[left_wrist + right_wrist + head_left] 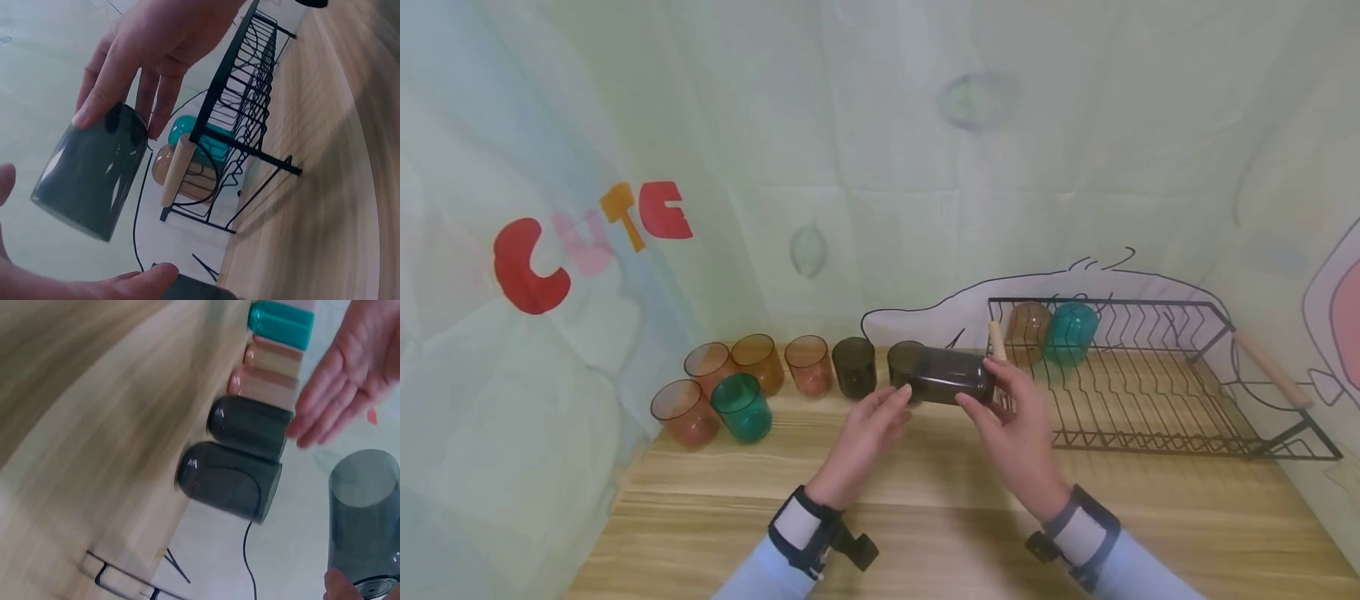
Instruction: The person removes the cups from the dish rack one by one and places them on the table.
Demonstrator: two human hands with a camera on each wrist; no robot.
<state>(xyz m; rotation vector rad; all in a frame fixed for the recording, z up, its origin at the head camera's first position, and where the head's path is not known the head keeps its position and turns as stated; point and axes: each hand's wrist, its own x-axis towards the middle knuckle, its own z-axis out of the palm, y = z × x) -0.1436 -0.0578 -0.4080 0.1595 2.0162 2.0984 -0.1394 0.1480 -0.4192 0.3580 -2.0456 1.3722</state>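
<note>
A smoky dark cup (953, 377) is held on its side above the table, its base toward my right hand (1024, 442). Thumb and fingers of that hand pinch it near the base, as the left wrist view shows on the held cup (94, 175). My left hand (863, 446) is near the cup's rim end; in the right wrist view the left hand (356, 378) has fairly straight fingers, apart from the cup. Behind the held cup stands another dark cup (901, 357), partly hidden, with one more dark cup (854, 371) to its left.
A black wire dish rack (1150, 446) with wooden handles stands at right, bearing an upturned amber cup (1027, 327) and a teal cup (1072, 333). At left on the wooden table (925, 533) are several pink and amber cups and a teal cup (742, 408). A printed curtain hangs behind.
</note>
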